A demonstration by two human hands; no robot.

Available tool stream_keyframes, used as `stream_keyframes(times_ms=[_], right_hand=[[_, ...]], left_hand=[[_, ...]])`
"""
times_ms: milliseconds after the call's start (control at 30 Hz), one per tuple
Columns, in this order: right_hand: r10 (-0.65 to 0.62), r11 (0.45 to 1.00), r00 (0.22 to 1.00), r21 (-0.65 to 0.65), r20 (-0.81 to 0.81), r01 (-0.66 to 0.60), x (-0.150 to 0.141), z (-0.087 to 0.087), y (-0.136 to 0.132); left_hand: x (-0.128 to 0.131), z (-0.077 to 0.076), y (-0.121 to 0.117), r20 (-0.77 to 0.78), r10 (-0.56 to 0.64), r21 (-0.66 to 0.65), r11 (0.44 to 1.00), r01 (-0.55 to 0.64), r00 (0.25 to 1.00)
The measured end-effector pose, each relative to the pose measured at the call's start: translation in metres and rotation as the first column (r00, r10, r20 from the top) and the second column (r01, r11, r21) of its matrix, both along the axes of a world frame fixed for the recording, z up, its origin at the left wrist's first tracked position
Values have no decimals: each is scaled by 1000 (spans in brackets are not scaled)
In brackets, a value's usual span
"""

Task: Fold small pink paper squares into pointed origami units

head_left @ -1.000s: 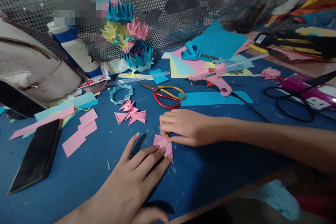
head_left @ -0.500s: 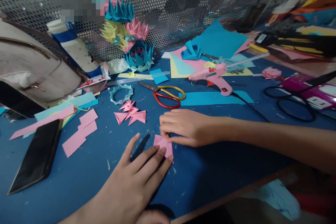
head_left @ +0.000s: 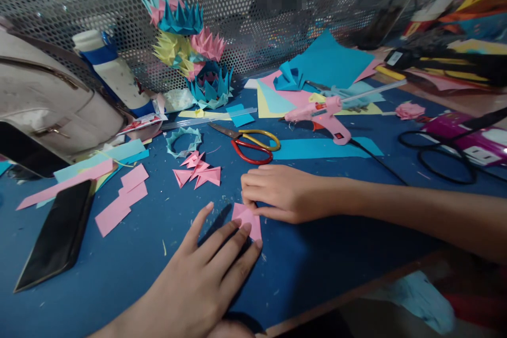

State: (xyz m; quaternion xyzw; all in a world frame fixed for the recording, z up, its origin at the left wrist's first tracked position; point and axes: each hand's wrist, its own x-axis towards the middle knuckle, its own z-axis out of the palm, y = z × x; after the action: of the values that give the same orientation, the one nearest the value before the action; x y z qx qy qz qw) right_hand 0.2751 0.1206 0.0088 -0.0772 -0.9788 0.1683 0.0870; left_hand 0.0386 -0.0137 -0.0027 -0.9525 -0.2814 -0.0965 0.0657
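A small folded piece of pink paper (head_left: 254,226) lies on the blue table between my hands. My left hand (head_left: 209,269) is spread over its lower left side, fingertips resting on it. At the paper's upper right edge, my right hand (head_left: 273,193) has its fingers curled together, gripping or pressing that edge; the exact contact is partly hidden. Folded pink pointed pieces (head_left: 198,171) lie beyond my left hand, touching or close to a pale blue paper ring (head_left: 182,142). Red and yellow handled scissors (head_left: 253,147) lie beyond my right hand.
A pink glue gun (head_left: 319,116) with a cord rests on a blue paper strip (head_left: 293,149). Left are pink paper rectangles (head_left: 122,198), a phone (head_left: 55,237), a bag (head_left: 47,90) and a bottle (head_left: 114,74). Folded paper crowns (head_left: 209,84) stand by the mesh panel. A power strip (head_left: 467,134) is right.
Both hands stay almost where they were on the pink paper. The left fingertips have shifted very slightly, and the view has moved a touch.
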Motion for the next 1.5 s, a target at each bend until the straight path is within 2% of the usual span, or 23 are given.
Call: stream_keyframes(times_ms=[267,467,733,833,967,1033,1100,1167,1267,1500], right_hand=[[-51,995,999,86,2,51,1,0,-8],[-40,993,999,108,-7,41,1,-2,-7],[-37,991,999,126,-12,38,0,-5,-8],[-51,997,999,58,-12,52,1,-5,-6],[-110,972,991,-218,-79,90,13,-3,-2],[-51,962,989,-272,-141,10,21,-1,0],[93,980,988,-164,-121,-112,28,0,2],[146,985,986,-80,-82,-152,32,0,4],[154,987,987,-42,-39,-155,32,-1,5],[106,992,994,-74,-7,-106,32,-5,7]], left_hand=[[0,-1,1,11,-1,-20,1000,2,1000],[1,2,4,27,12,-127,992,-9,1000],[2,1,5,41,25,-162,987,-18,999],[3,2,5,37,30,-161,987,-24,999],[3,-1,5,30,26,-116,993,-23,999],[4,-5,5,42,34,-71,997,-31,999],[5,-10,5,65,52,-33,998,-50,997],[6,-14,5,96,63,-8,998,-62,993],[8,-18,6,131,68,12,997,-70,989],[10,-21,6,184,85,43,995,-94,979]])
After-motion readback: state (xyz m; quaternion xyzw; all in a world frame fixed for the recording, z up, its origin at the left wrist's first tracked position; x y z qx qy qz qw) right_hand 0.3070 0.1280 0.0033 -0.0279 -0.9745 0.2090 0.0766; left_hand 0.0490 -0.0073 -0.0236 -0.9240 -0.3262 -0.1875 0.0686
